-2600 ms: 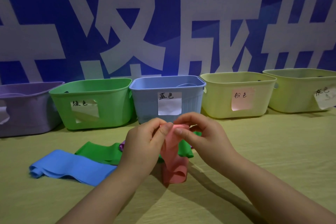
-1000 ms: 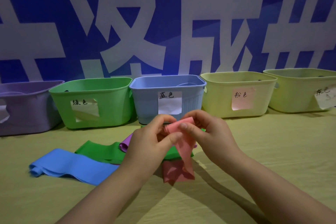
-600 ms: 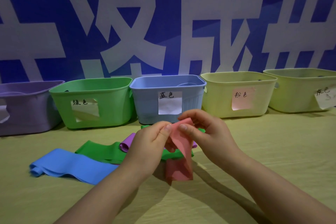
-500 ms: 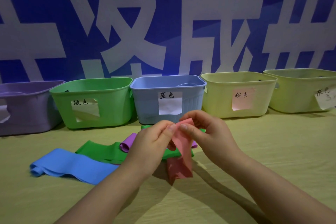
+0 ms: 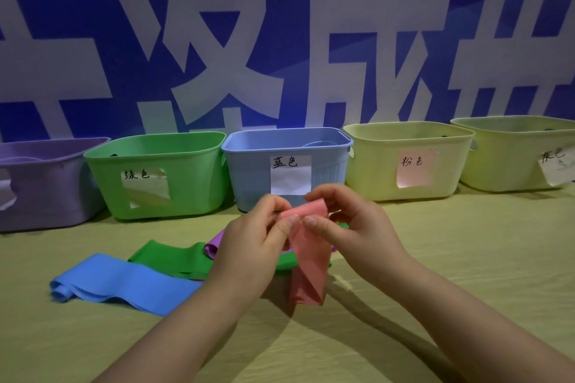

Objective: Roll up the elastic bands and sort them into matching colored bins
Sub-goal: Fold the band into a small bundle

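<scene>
Left hand (image 5: pixel 249 246) and right hand (image 5: pixel 351 227) each pinching curled-over top end of thin pink elastic band (image 5: pixel 309 261) between thumb and fingertips, just in front of pale blue plastic bin (image 5: pixel 249 171). Rest of band hanging down toward tan table (image 5: pixel 466 242). Flat green band (image 5: pixel 168 258), purple band (image 5: pixel 214 244) and flat blue band (image 5: pixel 124 281) lying front-left of that bin. Green bin (image 5: pixel 193 183) and purple bin (image 5: pixel 46 190) standing left of it, two yellow bins (image 5: pixel 373 171) right.

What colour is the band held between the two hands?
Pink; the band shows best in the head view.
</scene>
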Action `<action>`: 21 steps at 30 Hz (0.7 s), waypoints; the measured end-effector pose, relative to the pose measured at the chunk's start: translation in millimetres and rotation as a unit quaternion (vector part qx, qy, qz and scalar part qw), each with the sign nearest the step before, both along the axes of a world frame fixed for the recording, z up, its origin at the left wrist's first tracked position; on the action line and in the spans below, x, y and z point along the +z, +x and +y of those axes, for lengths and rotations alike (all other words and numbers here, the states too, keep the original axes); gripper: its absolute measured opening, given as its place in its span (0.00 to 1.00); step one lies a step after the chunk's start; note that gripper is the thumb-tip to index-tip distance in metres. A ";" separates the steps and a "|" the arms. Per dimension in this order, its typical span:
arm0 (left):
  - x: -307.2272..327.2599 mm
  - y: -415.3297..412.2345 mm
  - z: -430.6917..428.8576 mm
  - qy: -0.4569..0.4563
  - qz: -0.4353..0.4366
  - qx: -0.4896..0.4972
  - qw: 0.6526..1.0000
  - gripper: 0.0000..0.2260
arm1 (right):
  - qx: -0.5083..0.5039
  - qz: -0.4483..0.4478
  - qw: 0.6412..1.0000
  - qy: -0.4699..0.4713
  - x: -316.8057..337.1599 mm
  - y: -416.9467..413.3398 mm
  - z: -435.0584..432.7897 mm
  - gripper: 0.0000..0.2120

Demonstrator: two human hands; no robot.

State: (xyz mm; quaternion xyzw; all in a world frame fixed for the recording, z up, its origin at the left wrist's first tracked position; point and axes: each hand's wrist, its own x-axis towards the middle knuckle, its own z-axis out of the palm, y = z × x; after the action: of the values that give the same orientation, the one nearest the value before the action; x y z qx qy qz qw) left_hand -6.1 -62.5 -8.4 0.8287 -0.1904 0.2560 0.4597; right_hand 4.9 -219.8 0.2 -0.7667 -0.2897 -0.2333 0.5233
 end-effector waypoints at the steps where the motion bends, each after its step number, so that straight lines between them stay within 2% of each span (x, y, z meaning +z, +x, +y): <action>1: 0.1 0.1 0.0 0.003 -0.002 -0.003 1.000 0.07 | -0.005 -0.003 1.000 -0.005 -0.6 0.6 -0.6 0.11; 8: -1.3 1.1 1.4 -0.010 0.009 -0.014 1.000 0.13 | -0.018 0.016 1.000 -0.004 -2.0 1.3 -0.1 0.08; 12: -1.7 1.4 1.0 0.008 0.009 -0.009 1.000 0.09 | -0.030 0.027 0.999 -0.001 -1.1 0.5 -0.1 0.07; 15: -2.4 3.0 2.3 0.018 -0.005 -0.012 1.000 0.15 | -0.038 0.024 0.999 -0.005 -0.6 -1.1 1.2 0.08; 21: -1.5 3.5 2.5 0.050 -0.004 -0.012 0.999 0.16 | -0.030 -0.007 1.000 -0.005 -1.9 -0.8 0.5 0.06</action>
State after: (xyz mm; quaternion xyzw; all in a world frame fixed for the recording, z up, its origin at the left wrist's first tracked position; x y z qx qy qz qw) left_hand -2.6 -60.1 -9.9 0.8473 -0.2150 0.2441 0.4199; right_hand 4.2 -219.3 -1.8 -0.7762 -0.2715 -0.2523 0.5100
